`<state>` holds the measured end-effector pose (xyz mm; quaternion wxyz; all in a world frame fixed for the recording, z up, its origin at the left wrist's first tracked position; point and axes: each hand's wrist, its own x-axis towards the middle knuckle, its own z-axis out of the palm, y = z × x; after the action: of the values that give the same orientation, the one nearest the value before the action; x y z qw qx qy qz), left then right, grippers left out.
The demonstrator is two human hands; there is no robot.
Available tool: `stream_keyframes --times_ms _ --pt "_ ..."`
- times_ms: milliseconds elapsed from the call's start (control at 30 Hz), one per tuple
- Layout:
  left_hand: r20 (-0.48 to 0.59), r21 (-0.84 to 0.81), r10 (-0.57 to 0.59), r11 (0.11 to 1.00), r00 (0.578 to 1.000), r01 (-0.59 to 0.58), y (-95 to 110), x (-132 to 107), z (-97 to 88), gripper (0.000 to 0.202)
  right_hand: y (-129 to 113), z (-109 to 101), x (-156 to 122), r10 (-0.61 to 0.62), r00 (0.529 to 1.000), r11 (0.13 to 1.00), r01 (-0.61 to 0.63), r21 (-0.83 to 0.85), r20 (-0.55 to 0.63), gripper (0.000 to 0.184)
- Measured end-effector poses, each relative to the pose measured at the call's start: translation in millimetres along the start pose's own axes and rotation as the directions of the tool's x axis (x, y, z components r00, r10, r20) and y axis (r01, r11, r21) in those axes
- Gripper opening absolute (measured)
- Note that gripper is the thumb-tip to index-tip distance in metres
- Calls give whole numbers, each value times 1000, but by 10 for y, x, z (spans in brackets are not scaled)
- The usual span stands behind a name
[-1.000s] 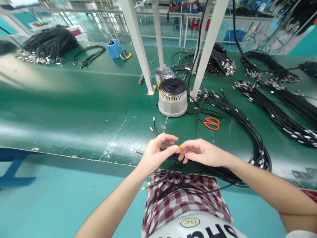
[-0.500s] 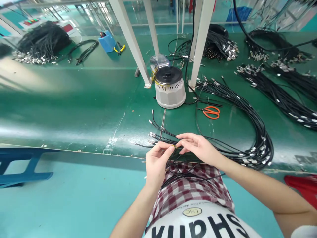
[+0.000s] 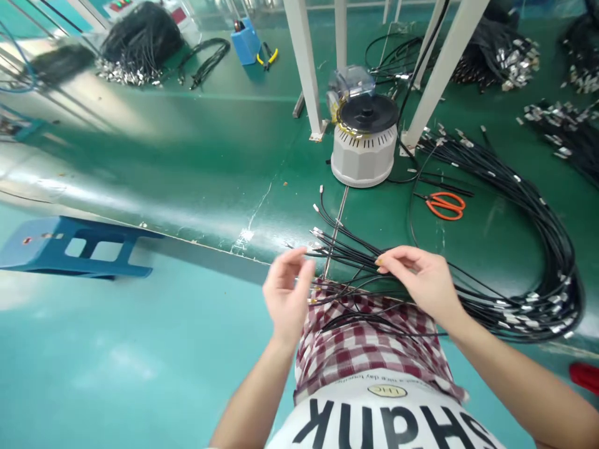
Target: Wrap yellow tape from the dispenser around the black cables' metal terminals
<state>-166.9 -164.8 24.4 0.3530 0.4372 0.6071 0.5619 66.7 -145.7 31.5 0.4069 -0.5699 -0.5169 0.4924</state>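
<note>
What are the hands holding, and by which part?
The right hand seems to pinch a tiny yellow scrap, by which part I can't tell; the left hand shows nothing held.

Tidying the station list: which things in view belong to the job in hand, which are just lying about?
Likely in the job:
thin black cables with pale tips, at the right hand
white faceted round device with flat black top

Apparently just lying about:
orange-handled metal scissors
yellow-handled pliers
blue plastic box
blue plastic stool
</note>
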Motion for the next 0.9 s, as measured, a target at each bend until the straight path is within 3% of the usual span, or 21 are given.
stream_keyframes --times_ms 67,133,200,333,400,467,533,600,667,733,767,833,900 --pt "-57 126 30 992 998 -23 -91 115 -290 19 18 -85 33 38 999 999 -39 21 22 24" --pt "48 280 44 959 998 -56 -193 178 -514 17 40 -112 58 66 995 997 -68 20 77 25" --pt "199 392 109 902 974 -181 -275 171 -622 18 63 -73 74 71 989 997 -72 5 132 26" --pt "517 494 189 731 835 -471 -347 -7 -541 30 100 115 71 -37 976 991 64 -118 216 22" --pt "624 496 146 686 768 -533 -369 -139 -447 32 120 201 47 -143 948 947 214 -238 283 19" --pt "686 464 102 701 720 -541 -403 -269 -372 29 148 255 11 -223 902 872 354 -339 369 18" --pt "720 404 80 760 689 -510 -439 -362 -328 25 179 275 -27 -266 860 798 450 -402 435 19" --pt "718 352 73 820 692 -451 -452 -385 -305 20 204 270 -54 -286 834 746 502 -437 471 20" --pt "623 357 55 868 780 -346 -428 -317 -283 16 218 257 -62 -293 823 718 526 -456 487 20" --pt "439 393 -17 903 898 -175 -371 -169 -245 18 228 246 -52 -298 822 705 532 -469 484 20" --pt "349 398 -84 915 933 -66 -337 -79 -218 23 233 242 -44 -300 825 703 531 -473 480 20" --pt "286 340 -256 928 924 152 -271 97 -147 35 244 239 -29 -301 828 706 526 -473 473 20" --pt "321 244 -376 920 869 308 -223 225 -62 43 255 237 -21 -302 833 717 518 -465 463 19"
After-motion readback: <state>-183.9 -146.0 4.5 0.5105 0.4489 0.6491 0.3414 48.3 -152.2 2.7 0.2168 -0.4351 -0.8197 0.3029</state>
